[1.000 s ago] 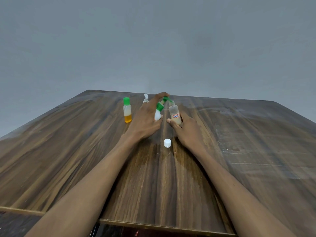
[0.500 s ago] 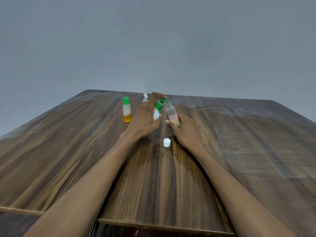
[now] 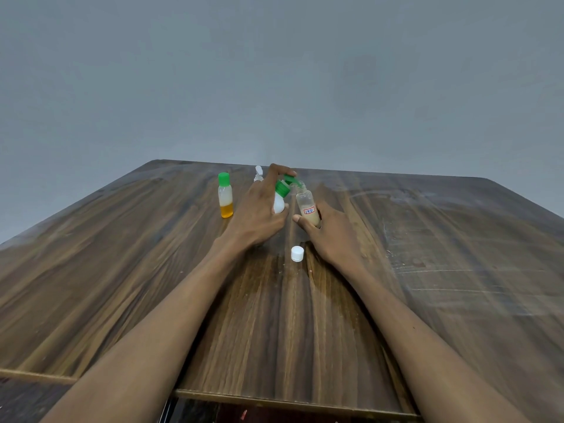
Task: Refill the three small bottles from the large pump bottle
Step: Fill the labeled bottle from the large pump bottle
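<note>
My left hand (image 3: 259, 209) grips the white pump bottle (image 3: 279, 204), its green pump head (image 3: 285, 184) under my index finger and the spout over the mouth of a small clear bottle (image 3: 306, 206). My right hand (image 3: 329, 230) holds that uncapped bottle, which has a red-edged label and pale liquid at its bottom. Its white cap (image 3: 297, 253) lies on the wooden table (image 3: 122, 270) just in front of my hands. A small green-capped bottle (image 3: 225, 195) with orange liquid stands to the left. Another small white-topped bottle (image 3: 258, 174) peeks from behind my left hand.
The table's near edge (image 3: 274, 395) runs below my forearms, and a lower, darker surface (image 3: 27, 398) shows at the bottom left. A plain grey wall (image 3: 274, 71) rises behind the table. Pale scuff marks (image 3: 427, 239) cover the right side of the table.
My left index finger has curled down onto the pump head, and the pump bottle and small bottle have shifted slightly left and closer together.
</note>
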